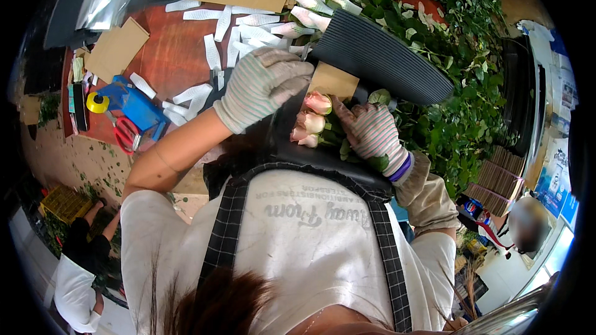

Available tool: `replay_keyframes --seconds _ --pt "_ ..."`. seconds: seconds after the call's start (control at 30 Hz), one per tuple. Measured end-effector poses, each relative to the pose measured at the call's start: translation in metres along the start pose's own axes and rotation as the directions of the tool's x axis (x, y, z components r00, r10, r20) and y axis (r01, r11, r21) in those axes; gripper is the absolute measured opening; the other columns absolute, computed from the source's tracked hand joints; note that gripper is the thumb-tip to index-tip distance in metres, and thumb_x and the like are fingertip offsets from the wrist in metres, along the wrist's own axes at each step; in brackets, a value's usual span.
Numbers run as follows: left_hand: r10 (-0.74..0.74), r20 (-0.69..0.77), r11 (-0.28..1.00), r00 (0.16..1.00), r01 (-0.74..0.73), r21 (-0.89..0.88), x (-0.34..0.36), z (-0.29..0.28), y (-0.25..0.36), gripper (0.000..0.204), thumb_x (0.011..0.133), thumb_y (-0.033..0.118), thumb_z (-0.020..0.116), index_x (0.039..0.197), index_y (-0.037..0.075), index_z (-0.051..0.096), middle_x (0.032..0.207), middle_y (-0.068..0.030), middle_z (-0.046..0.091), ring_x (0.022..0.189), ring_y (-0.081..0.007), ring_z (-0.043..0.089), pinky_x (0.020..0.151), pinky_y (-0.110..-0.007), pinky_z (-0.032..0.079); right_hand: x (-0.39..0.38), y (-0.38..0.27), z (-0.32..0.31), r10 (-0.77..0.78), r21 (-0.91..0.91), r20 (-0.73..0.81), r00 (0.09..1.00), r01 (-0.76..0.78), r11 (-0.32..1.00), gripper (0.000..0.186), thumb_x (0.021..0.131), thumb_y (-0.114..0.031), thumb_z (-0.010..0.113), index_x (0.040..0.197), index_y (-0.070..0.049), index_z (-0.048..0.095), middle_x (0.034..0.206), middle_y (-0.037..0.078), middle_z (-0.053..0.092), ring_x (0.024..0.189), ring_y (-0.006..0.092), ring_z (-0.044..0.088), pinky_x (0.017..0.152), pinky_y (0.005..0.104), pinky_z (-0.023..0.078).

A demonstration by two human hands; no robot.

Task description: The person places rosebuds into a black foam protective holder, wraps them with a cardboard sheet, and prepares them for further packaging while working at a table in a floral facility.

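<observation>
Pink roses [313, 121] lie in a small bunch on a black padded surface [313, 154], below a piece of brown cardboard [335, 75]. My gloved left hand [261, 87] is up at the cardboard's left, fingers bent and pressed together; whatever they grip is hidden. Just right of the blooms, my gloved right hand [369, 130] curls over the stems and leaves, index finger reaching to the cardboard's lower edge. A black ribbed sheet [382, 56] slants above both. White mesh sleeves [211, 49] are scattered to the upper left, and sleeved buds [307, 3] sit at the top.
Red scissors [127, 139], a yellow tape roll [97, 102] and a blue holder [139, 108] occupy the red table's left end. Cut foliage [459, 136] heaps along the right, beside stacked cardboard [496, 177]. A person [77, 291] is low at left near a yellow crate [65, 205].
</observation>
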State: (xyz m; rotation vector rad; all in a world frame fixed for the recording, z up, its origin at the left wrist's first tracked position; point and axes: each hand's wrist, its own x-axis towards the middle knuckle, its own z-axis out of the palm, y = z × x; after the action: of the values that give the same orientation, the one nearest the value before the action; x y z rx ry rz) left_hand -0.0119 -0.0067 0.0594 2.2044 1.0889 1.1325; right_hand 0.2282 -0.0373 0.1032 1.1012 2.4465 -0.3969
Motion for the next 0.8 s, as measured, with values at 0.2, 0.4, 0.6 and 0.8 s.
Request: replay_keyframes --seconds 0.2,0.4,0.6,0.8 --pt "-0.003 0.099 0.999 0.995 -0.001 0.04 -0.007 -0.011 0.001 0.024 0.075 0.023 0.064 0.096 0.012 0.065 0.096 -0.0069 0.062 0.092 -0.0268 0.058 0.081 -0.038 0.046 -0.001 0.0 0.012 -0.014 0.016 -0.122 0.992 0.016 1.0 0.054 0.081 -0.016 0.05 0.134 -0.01 0.039 0.088 0.013 0.062 0.08 0.028 0.059 0.063 0.0413 0.048" --pt "0.296 0.538 0.953 0.789 -0.284 -0.108 0.01 0.033 0.015 0.029 0.075 0.022 0.059 0.102 0.014 0.064 0.108 -0.0044 0.06 0.1 -0.0262 0.055 0.086 -0.039 0.043 0.003 0.003 -0.015 0.014 0.092 0.182 0.983 -0.032 0.995 0.05 0.082 -0.017 0.052 0.13 -0.01 0.042 0.089 0.013 0.062 0.083 0.0293 0.059 0.063 0.0406 0.049" --pt "0.12 0.751 0.982 0.649 -0.19 0.008 0.033 0.031 0.016 0.03 0.072 0.013 0.059 0.102 0.014 0.064 0.104 -0.0064 0.062 0.098 -0.0277 0.055 0.087 -0.039 0.043 -0.048 0.011 -0.034 0.029 0.238 -0.46 0.887 0.092 0.967 0.04 0.074 -0.028 0.066 0.11 -0.01 0.059 0.092 0.012 0.062 0.08 0.0312 0.059 0.07 0.0404 0.048" --pt "-0.019 0.835 0.993 0.55 0.11 -0.05 0.056 0.032 0.02 0.029 0.076 0.016 0.059 0.103 0.009 0.066 0.091 -0.0147 0.065 0.085 -0.0306 0.06 0.081 -0.037 0.046 -0.023 -0.02 -0.03 0.075 0.011 0.05 0.996 -0.075 0.997 0.037 0.073 -0.039 0.068 0.097 -0.012 0.063 0.092 0.011 0.062 0.089 0.0266 0.06 0.073 0.0376 0.049"
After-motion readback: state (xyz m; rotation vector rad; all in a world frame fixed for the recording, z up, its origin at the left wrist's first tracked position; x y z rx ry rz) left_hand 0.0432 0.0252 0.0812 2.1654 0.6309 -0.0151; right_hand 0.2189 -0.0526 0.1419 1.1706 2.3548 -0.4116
